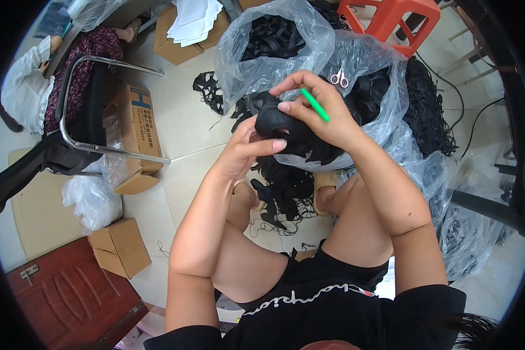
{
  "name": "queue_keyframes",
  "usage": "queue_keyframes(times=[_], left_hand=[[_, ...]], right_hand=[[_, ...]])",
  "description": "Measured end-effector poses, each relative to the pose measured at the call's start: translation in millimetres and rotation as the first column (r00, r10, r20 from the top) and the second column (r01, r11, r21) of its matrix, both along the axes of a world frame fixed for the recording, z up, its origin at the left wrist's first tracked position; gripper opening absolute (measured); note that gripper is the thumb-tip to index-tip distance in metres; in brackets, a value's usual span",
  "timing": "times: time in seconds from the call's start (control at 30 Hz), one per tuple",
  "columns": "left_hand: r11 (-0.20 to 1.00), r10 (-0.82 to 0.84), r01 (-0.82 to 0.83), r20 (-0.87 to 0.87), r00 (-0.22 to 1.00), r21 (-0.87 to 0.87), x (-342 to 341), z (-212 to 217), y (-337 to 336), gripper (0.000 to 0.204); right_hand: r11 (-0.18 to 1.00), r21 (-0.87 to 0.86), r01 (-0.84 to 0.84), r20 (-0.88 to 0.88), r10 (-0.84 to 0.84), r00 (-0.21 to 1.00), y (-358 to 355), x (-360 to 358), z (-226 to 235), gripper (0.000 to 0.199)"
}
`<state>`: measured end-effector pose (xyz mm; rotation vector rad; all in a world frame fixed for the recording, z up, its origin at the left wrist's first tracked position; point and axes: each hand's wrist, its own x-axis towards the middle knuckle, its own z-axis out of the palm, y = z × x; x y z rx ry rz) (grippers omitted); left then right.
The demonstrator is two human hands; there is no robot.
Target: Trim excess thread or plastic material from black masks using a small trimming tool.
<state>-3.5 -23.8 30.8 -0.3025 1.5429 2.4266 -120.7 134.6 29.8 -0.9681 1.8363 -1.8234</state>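
A hollow, rounded black part (272, 121), rubber-like, is held up between my two hands in front of the bags. Closed round its left side is my left hand (242, 147), thumb lying across the near edge. My right hand (330, 114) pinches the far edge with thumb and bent fingers. A bright green stick-like tool (315, 105) is tucked in that same hand; its tip is hidden. Below and behind the part, a clear plastic bag (367, 49) holds more black parts (370, 93). Pink-handled scissors (339, 79) lie on top of it.
Another clear bag (224, 61) of black pieces stands at the far side. Black trimmings (289, 192) litter the floor between my feet. An orange stool (391, 20) stands far right. Cartons (137, 131) and a metal-framed chair (70, 137) are left, near another seated person (32, 87).
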Motion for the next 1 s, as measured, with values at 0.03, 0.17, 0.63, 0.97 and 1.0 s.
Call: queue_keyframes(times=[0.03, 0.17, 0.63, 0.97, 1.0], left_hand=[[0.997, 0.061, -0.062, -0.004, 0.998, -0.046, -1, -1, 1, 0.042], [0.962, 0.184, -0.166, 0.062, 0.981, -0.219, 1, -4, 8, 0.022], [0.853, 0.498, -0.477, 0.055, 0.866, -0.209, 3, -9, 5, 0.014], [0.847, 0.492, -0.471, 0.029, 0.870, -0.245, 7, -6, 4, 0.017], [0.841, 0.499, -0.478, 0.022, 0.866, -0.255, 6, -5, 4, 0.016]], right_hand=[[1.000, -0.018, 0.005, -0.084, -0.007, 0.996, -1, 3, 1, 0.022], [0.995, 0.095, 0.011, -0.170, 0.005, 0.985, 1, 6, 1, 0.033], [0.999, -0.050, 0.008, -0.454, -0.030, 0.891, -1, 14, -18, 0.013], [0.999, -0.036, 0.032, -0.686, -0.048, 0.726, -4, 11, -25, 0.022], [0.999, -0.037, 0.032, -0.687, -0.049, 0.725, -4, 11, -24, 0.022]])
